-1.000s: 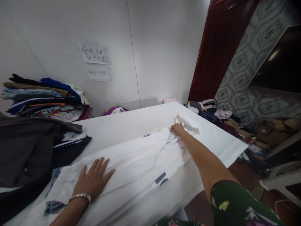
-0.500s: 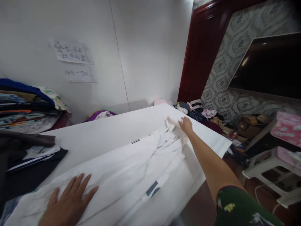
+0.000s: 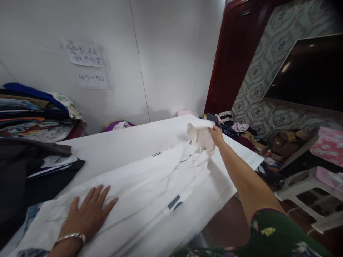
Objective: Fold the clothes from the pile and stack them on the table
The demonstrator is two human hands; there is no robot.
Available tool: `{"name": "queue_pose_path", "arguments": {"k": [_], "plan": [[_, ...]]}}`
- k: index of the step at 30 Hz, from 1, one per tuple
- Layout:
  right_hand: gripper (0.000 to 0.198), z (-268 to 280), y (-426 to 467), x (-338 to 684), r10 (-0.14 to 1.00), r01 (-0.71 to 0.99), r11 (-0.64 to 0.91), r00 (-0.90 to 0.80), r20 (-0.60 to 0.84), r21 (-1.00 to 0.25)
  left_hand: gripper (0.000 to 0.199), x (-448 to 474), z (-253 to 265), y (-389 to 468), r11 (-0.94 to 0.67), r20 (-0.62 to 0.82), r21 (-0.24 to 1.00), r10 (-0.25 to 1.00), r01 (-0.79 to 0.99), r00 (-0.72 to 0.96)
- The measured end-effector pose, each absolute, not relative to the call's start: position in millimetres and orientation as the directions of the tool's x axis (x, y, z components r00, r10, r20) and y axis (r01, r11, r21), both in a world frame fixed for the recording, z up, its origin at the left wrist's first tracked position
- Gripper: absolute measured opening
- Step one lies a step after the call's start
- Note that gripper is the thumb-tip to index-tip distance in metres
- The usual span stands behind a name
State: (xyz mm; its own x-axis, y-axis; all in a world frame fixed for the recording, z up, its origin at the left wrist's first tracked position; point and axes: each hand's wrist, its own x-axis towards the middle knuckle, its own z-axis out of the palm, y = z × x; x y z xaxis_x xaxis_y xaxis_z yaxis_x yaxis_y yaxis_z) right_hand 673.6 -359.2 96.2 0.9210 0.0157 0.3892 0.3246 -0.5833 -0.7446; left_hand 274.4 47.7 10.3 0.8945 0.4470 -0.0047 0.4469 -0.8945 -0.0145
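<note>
A long white garment (image 3: 139, 185) with small dark patches lies lengthwise on the white table (image 3: 123, 142). My left hand (image 3: 89, 210), a silver bangle at its wrist, rests flat with fingers spread on the near left part of the cloth. At the far right end, my right hand (image 3: 216, 135) is closed on an edge of the garment and holds that part raised off the tabletop. The lifted end looks crumpled and cream-coloured, with folds hanging down to the table. The fingertips of my right hand are partly hidden.
Dark clothes (image 3: 50, 175) lie at the table's left end, near a tall pile of folded clothes (image 3: 37, 114). More clothes (image 3: 233, 125) and cardboard boxes (image 3: 284, 142) are heaped beyond the right end. A plastic stool (image 3: 302, 185) stands right. Handwritten paper signs (image 3: 88, 53) hang on the wall.
My right hand has lifted the garment's far end higher, so it now stands up off the table. My left hand stays spread on the cloth. The view has shifted slightly.
</note>
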Motion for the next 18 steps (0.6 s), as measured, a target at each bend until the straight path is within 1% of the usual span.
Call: {"name": "queue_pose_path", "arguments": {"k": [2, 3, 4, 5, 7, 8, 9, 10, 11, 12, 13, 15, 18], "plan": [[0.04, 123, -339, 652, 0.071, 0.448, -0.477, 0.877, 0.474, -0.756, 0.061, 275, 15, 43, -0.884, -0.032, -0.107, 0.46, 0.454, 0.887], [0.039, 134, -326, 636, 0.117, 0.536, -0.369, 0.837, 0.534, -0.759, 0.062, 276, 18, 41, -0.881, -0.048, -0.139, 0.461, 0.451, 0.886], [0.039, 142, -311, 617, 0.172, 0.618, -0.259, 0.786, 0.594, -0.742, 0.062, 276, 20, 39, -0.883, -0.056, -0.146, 0.457, 0.446, 0.888], [0.038, 146, -295, 594, 0.243, 0.672, -0.188, 0.739, 0.629, -0.716, 0.063, 276, 21, 38, -0.885, -0.059, -0.144, 0.455, 0.443, 0.889], [0.037, 141, -262, 542, 0.401, 0.728, -0.131, 0.66, 0.635, -0.673, 0.063, 276, 22, 37, -0.887, -0.054, -0.131, 0.452, 0.443, 0.89], [0.038, 131, -246, 515, 0.492, 0.758, -0.134, 0.61, 0.622, -0.638, 0.064, 276, 22, 36, -0.888, -0.05, -0.123, 0.452, 0.443, 0.891], [0.038, 118, -231, 489, 0.621, 0.804, -0.15, 0.529, 0.578, -0.575, 0.064, 276, 21, 36, -0.889, -0.046, -0.114, 0.451, 0.444, 0.891], [0.037, 103, -217, 465, 0.754, 0.86, -0.153, 0.42, 0.505, -0.487, 0.065, 276, 20, 36, -0.889, -0.044, -0.101, 0.452, 0.447, 0.891], [0.039, 87, -206, 444, 0.864, 0.907, -0.137, 0.306, 0.4, -0.399, 0.066, 275, 19, 37, -0.89, -0.04, -0.085, 0.453, 0.449, 0.891], [0.043, 71, -197, 426, 0.937, 0.945, -0.109, 0.202, 0.286, -0.309, 0.066, 275, 18, 37, -0.892, -0.025, -0.064, 0.45, 0.448, 0.893], [0.048, 56, -190, 413, 0.967, 0.969, -0.097, 0.146, 0.209, -0.228, 0.066, 275, 17, 37, -0.893, -0.008, -0.042, 0.448, 0.447, 0.894], [0.054, 35, -184, 399, 0.978, 0.984, -0.113, 0.134, 0.159, -0.137, 0.065, 273, 17, 37, -0.893, 0.031, 0.003, 0.45, 0.45, 0.893], [0.054, 21, -185, 395, 0.965, 0.981, -0.144, 0.168, 0.201, -0.127, 0.062, 272, 23, 37, -0.882, 0.113, 0.082, 0.47, 0.463, 0.875]]}}
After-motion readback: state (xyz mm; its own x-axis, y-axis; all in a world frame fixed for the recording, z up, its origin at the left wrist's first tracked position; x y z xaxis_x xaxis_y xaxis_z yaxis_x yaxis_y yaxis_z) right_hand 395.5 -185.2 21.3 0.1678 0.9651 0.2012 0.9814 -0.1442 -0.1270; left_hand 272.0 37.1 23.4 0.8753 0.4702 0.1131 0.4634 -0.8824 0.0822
